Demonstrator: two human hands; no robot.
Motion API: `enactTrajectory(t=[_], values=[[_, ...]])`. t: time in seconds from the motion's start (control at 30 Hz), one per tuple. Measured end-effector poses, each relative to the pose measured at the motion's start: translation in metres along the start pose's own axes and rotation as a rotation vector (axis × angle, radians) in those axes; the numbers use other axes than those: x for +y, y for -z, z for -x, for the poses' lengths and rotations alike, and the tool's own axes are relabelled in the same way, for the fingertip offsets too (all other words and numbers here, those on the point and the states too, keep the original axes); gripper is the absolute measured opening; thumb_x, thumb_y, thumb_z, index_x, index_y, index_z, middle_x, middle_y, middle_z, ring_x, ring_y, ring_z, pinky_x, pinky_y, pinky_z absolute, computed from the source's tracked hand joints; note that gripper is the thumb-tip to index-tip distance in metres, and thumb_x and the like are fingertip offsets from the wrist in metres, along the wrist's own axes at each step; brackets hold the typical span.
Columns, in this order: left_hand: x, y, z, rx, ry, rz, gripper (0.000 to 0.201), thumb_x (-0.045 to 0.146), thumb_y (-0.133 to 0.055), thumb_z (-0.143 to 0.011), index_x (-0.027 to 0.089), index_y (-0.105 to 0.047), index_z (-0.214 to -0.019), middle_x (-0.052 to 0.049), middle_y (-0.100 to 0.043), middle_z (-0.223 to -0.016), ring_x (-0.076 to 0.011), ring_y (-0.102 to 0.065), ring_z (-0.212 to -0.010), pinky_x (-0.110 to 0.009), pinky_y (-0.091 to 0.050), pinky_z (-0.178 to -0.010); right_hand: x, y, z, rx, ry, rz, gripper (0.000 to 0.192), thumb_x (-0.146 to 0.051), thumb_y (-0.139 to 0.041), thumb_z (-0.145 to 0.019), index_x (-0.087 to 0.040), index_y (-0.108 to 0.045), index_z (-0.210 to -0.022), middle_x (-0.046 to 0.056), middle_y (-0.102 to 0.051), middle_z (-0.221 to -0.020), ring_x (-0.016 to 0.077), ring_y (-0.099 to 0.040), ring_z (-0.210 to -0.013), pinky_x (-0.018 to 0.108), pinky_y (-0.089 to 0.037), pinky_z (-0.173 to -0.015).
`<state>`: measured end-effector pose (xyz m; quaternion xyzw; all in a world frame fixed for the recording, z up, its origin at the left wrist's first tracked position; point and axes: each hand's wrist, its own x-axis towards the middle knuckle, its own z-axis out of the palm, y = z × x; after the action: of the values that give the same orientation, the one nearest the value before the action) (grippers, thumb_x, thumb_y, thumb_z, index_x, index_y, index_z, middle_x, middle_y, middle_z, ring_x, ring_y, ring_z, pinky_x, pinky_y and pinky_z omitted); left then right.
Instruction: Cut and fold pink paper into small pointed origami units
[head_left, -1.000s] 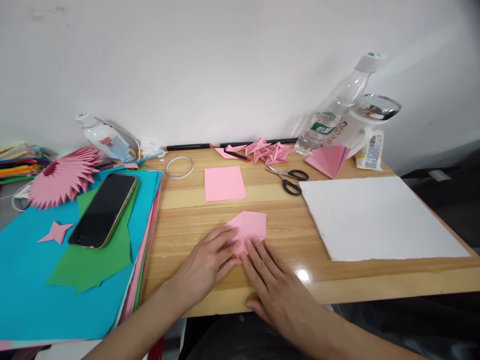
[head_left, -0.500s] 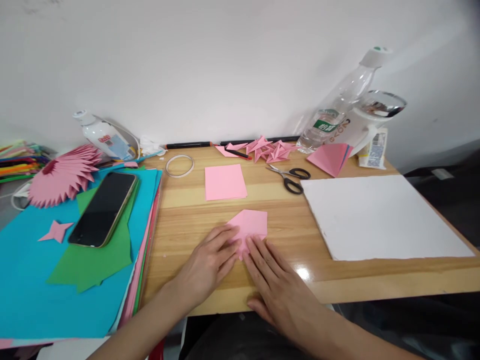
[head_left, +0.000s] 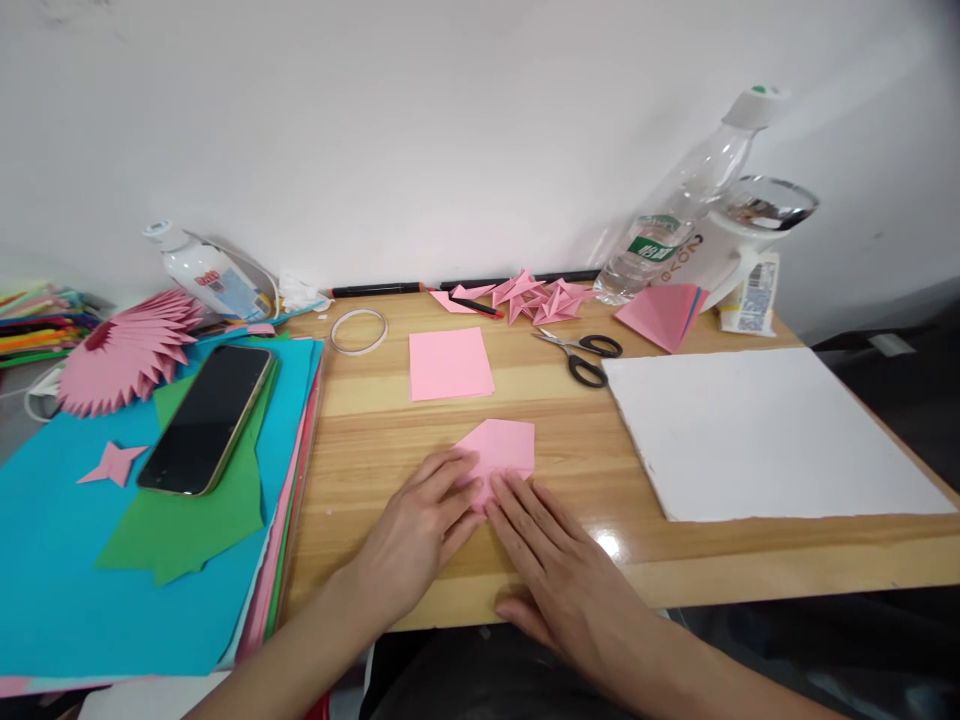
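While your left hand [head_left: 416, 535] and right hand [head_left: 559, 575] lie flat with fingers spread, both press the near corner of the folded pink paper [head_left: 501, 447] on the wooden desk [head_left: 570, 470], gripping nothing. At the back, the clear bottle [head_left: 679, 215] with a green label looks nearly empty; its writing is unreadable.

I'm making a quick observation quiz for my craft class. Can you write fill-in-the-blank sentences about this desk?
Both hands, left hand and right hand, press a folded ____ paper.
The phone lies on a ____ sheet.
The scissors have ____ handles.

Missing words: pink; green; black
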<state>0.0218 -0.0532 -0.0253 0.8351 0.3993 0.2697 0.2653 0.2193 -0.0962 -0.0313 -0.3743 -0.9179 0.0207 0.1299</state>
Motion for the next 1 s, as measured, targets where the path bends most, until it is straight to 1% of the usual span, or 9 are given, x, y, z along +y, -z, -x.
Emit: enactTrajectory(t=[0.13, 0.23, 0.37, 0.6, 0.67, 0.77, 0.83, 0.9, 1.0], values=[[0.003, 0.000, 0.000, -0.033, 0.026, -0.016, 0.028, 0.021, -0.044, -0.093, 0.022, -0.059, -0.116, -0.010, -0.060, -0.122, -0.0216, -0.051, -0.120, -0.043, -0.053, -0.093, 0.001, -0.001, 0.001, 0.006, 0.011, -0.013, 0.066, -0.044, -0.057, -0.083, -0.003, -0.044, -0.132, 0.021, -0.042, -0.139, 0.0335, -0.030, -0.134, 0.047, -0.039, -0.103], [0.006, 0.000, 0.002, -0.050, 0.065, 0.009, 0.044, 0.013, -0.028, -0.096, 0.029, -0.041, -0.135, -0.006, -0.061, -0.123, -0.0158, -0.061, -0.108, -0.036, -0.059, -0.083, 0.000, -0.001, 0.000, 0.016, 0.006, -0.004, 0.067, -0.044, -0.058, -0.083, -0.002, -0.043, -0.132, 0.022, -0.043, -0.138, 0.0337, -0.029, -0.135, 0.047, -0.039, -0.103], [0.009, 0.001, 0.002, -0.085, 0.088, 0.026, 0.052, 0.012, -0.015, -0.098, 0.037, -0.021, -0.143, -0.001, -0.058, -0.129, -0.0127, -0.064, -0.102, -0.031, -0.061, -0.075, -0.001, -0.002, 0.000, 0.020, 0.011, 0.033, 0.068, -0.047, -0.059, -0.081, -0.001, -0.045, -0.130, 0.023, -0.044, -0.137, 0.0352, -0.033, -0.132, 0.047, -0.039, -0.102], [0.010, 0.002, 0.003, -0.078, 0.011, -0.016, 0.061, 0.003, -0.014, -0.095, 0.031, 0.003, -0.146, -0.005, -0.055, -0.132, -0.0094, -0.063, -0.105, -0.024, -0.059, -0.075, -0.005, -0.005, 0.000, 0.030, -0.023, 0.030, 0.075, -0.051, -0.062, -0.077, -0.001, -0.046, -0.130, 0.023, -0.043, -0.138, 0.0362, -0.031, -0.133, 0.048, -0.039, -0.103], [0.008, 0.000, 0.005, -0.058, -0.010, -0.103, 0.059, 0.004, -0.015, -0.095, 0.028, -0.004, -0.147, -0.006, -0.055, -0.131, -0.0108, -0.062, -0.107, -0.027, -0.058, -0.080, -0.005, -0.004, -0.001, 0.028, -0.017, 0.028, 0.073, -0.050, -0.062, -0.078, -0.001, -0.047, -0.129, 0.024, -0.044, -0.137, 0.0363, -0.033, -0.132, 0.048, -0.040, -0.102], [0.005, -0.004, 0.010, -0.049, -0.108, -0.307, 0.048, 0.010, -0.022, -0.096, 0.025, -0.030, -0.141, -0.006, -0.058, -0.128, -0.0158, -0.057, -0.114, -0.036, -0.053, -0.092, -0.001, -0.001, -0.001, 0.026, -0.004, 0.005, 0.067, -0.046, -0.058, -0.082, 0.000, -0.046, -0.129, 0.023, -0.045, -0.136, 0.0349, -0.034, -0.132, 0.047, -0.042, -0.101], [0.004, -0.005, 0.012, -0.045, -0.192, -0.453, 0.038, 0.015, -0.031, -0.096, 0.018, -0.045, -0.132, -0.009, -0.060, -0.124, -0.0204, -0.053, -0.120, -0.040, -0.049, -0.097, 0.005, 0.002, -0.002, 0.041, 0.005, -0.032, 0.058, -0.040, -0.054, -0.086, -0.001, -0.047, -0.129, 0.022, -0.045, -0.137, 0.0332, -0.033, -0.133, 0.047, -0.042, -0.101], [0.005, -0.005, 0.013, -0.056, -0.249, -0.564, 0.031, 0.019, -0.040, -0.095, 0.011, -0.053, -0.121, -0.012, -0.062, -0.121, -0.0246, -0.050, -0.122, -0.042, -0.047, -0.099, 0.015, 0.005, -0.004, 0.059, 0.019, -0.086, 0.043, -0.029, -0.050, -0.090, -0.005, -0.051, -0.125, 0.018, -0.049, -0.135, 0.0308, -0.032, -0.133, 0.047, -0.041, -0.102], [0.009, -0.003, 0.014, -0.089, -0.268, -0.647, 0.030, 0.025, -0.043, -0.094, 0.009, -0.057, -0.115, -0.014, -0.061, -0.122, -0.0266, -0.048, -0.124, -0.042, -0.046, -0.101, 0.033, 0.012, -0.014, 0.062, 0.036, -0.225, 0.025, -0.018, -0.045, -0.092, -0.013, -0.061, -0.112, 0.012, -0.058, -0.124, 0.0261, -0.042, -0.127, 0.045, -0.044, -0.101]])
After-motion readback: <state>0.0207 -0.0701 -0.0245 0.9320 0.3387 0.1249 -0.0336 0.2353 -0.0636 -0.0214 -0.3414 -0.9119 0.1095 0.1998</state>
